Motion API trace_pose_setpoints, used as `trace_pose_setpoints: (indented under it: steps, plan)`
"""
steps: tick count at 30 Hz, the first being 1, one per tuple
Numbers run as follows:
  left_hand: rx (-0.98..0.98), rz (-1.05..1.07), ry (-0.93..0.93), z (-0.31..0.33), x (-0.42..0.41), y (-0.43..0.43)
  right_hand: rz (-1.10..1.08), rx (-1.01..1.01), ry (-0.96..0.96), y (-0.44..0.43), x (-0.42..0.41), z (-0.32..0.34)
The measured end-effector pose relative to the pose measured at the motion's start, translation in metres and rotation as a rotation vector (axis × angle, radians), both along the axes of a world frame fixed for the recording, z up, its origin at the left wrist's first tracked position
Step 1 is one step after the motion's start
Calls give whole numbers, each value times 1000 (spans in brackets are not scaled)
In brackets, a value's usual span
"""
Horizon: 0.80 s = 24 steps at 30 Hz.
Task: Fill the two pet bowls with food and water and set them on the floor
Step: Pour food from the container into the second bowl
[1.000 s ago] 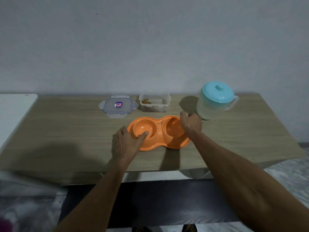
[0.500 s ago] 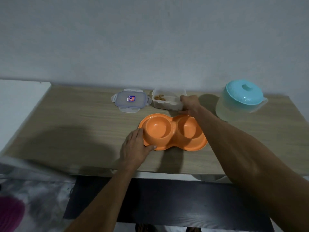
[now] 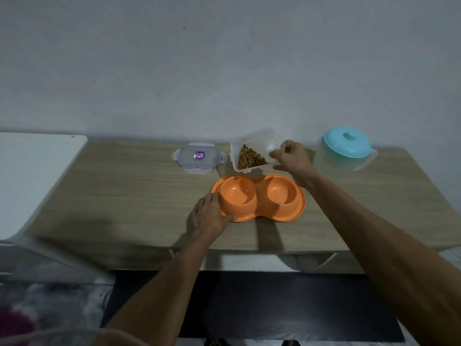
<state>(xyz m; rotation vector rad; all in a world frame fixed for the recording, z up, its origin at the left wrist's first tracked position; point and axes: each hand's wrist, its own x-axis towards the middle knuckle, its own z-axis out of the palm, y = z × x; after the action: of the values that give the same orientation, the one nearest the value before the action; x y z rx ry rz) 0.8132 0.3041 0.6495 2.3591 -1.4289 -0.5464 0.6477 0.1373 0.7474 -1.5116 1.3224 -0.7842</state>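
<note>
An orange double pet bowl (image 3: 259,211) sits on the wooden table (image 3: 124,191), both cups bare inside. My left hand (image 3: 210,216) holds its left rim, thumb on the front edge. My right hand (image 3: 290,158) grips a clear plastic container (image 3: 252,146) by its right side and tilts it toward me above the bowl's back edge. Brown dry pet food (image 3: 250,157) has slid to the container's lower edge. A clear water jug (image 3: 346,151) with a turquoise lid stands at the right, apart from both hands.
The container's clear lid (image 3: 198,158) with a small sticker lies flat left of the container. A white surface (image 3: 30,171) adjoins the table on the left. A dark mat (image 3: 249,303) covers the floor below the table's front edge. The wall rises right behind the table.
My right hand went from the bowl's right rim to the food container, lifted it and tipped it toward the bowl. My left hand slid from inside the left cup to its outer rim.
</note>
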Motion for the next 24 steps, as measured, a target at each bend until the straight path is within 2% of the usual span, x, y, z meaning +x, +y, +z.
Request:
trace_pose_setpoints:
  steps: [10, 24]
  plan:
    - [21, -8, 2, -1, 1, -2, 130, -432, 323, 51, -13, 1]
    - [21, 14, 1, -3, 0, -2, 336, -750, 352, 80, -16, -23]
